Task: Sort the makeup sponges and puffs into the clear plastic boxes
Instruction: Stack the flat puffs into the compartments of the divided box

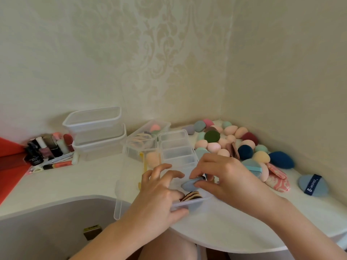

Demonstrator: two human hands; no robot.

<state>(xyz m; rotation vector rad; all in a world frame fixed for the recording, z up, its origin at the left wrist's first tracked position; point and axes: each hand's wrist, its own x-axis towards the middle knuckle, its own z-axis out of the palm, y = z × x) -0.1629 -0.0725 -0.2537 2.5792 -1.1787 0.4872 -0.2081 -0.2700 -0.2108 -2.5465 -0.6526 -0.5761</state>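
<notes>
On the bench (244, 222), my right hand (225, 177) pinches a puff (187, 185) over the box (178, 147); left hand (159, 190) unclear; crammed, puff may spring out

We find the right hand (225, 177) pinching a blue puff (188, 185) over the near compartment of the clear divided box (176, 147), beside dark-edged puffs (191, 196). The left hand (159, 196) rests on the box's near rim, fingers loosely bent.
</notes>
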